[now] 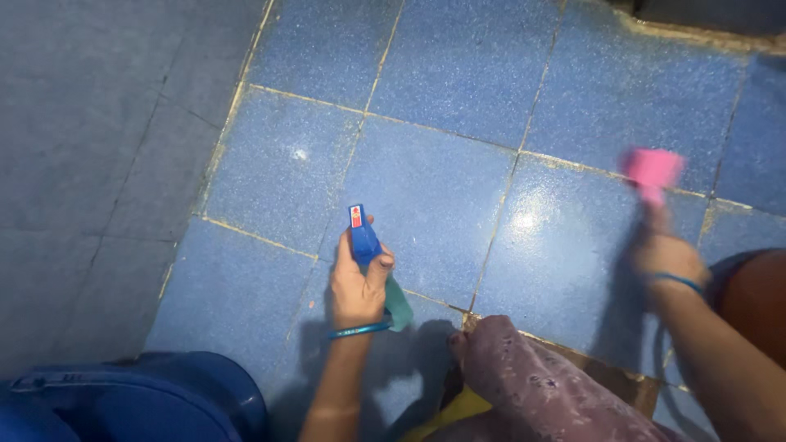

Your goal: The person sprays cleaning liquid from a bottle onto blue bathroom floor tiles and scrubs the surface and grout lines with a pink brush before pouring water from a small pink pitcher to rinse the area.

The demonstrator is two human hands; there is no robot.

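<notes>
My left hand grips a spray bottle with a blue trigger head and a teal body that shows below my fist. The nozzle points away from me over the blue speckled floor tiles. A blue bangle sits on that wrist. My right hand is blurred with motion and holds a pink cloth above the tiles at the right. A wet shiny patch lies on the tile between my hands.
A grey tiled wall rises at the left. A blue plastic container stands at the bottom left. My knee in patterned mauve fabric is at the bottom centre. A dark ledge runs along the top right.
</notes>
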